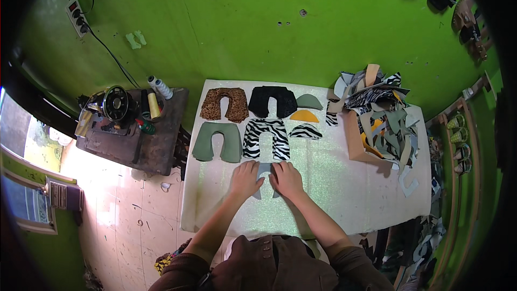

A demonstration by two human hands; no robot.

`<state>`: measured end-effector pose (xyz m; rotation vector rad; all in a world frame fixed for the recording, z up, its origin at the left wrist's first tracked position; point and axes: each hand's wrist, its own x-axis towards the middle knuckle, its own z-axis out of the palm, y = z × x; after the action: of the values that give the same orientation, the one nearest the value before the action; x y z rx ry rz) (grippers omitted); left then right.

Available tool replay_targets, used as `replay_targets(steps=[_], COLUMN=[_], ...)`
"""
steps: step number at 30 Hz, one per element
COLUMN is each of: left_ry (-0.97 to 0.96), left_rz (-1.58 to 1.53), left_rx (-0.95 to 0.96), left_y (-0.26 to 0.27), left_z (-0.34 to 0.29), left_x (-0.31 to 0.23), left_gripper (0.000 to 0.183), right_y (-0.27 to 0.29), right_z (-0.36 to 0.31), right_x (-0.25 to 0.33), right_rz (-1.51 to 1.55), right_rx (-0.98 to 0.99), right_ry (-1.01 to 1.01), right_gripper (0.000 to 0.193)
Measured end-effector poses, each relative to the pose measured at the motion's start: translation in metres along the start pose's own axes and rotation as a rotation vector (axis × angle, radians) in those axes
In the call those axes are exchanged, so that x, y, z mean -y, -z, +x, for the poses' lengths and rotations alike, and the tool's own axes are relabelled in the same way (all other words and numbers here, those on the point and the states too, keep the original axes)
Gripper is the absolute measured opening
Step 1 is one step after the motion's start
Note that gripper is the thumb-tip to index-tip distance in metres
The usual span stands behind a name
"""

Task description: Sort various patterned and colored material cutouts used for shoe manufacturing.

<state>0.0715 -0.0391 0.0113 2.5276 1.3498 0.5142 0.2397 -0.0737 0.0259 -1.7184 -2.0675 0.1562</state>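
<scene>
A grey U-shaped piece (264, 168) lies on the table in front of me, its curve toward the far side. My left hand (246, 179) grips its left side, fingers over the top and thumb toward the middle. On its right side my right hand (287, 178) grips it the same way. Both hands cover much of the piece. Just beyond them lie stacked U-shaped pieces in zebra print (251, 139) and plain green (203, 143). Behind those are leopard-print (211, 105) and black (260, 102) ones.
Half-round pieces in green (309, 101), yellow (305, 116) and zebra print (306, 131) lie on the pale table (344, 205). A cardboard box (354, 137) overflows with scraps at right. A sewing machine (114, 105) and thread cones (154, 106) stand on the left table.
</scene>
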Motion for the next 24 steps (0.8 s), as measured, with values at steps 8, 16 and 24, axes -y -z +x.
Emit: replay_targets(steps=[8, 16, 24], left_ry=[-0.098, -0.150, -0.089], left_rz=[0.068, 0.138, 0.109], left_rx=[0.078, 0.079, 0.012], left_y=[-0.004, -0.003, -0.013], left_z=[0.012, 0.020, 0.013], left_x=[0.010, 0.005, 0.006], left_gripper=[0.044, 0.026, 0.033], right_y=[-0.011, -0.024, -0.015], right_z=[0.009, 0.007, 0.004], right_x=[-0.005, -0.013, -0.006], right_rz=[-0.072, -0.182, -0.127], right_rx=[0.128, 0.053, 0.048], right_ry=[0.051, 0.094, 0.013], right_gripper=[0.031, 0.023, 0.020])
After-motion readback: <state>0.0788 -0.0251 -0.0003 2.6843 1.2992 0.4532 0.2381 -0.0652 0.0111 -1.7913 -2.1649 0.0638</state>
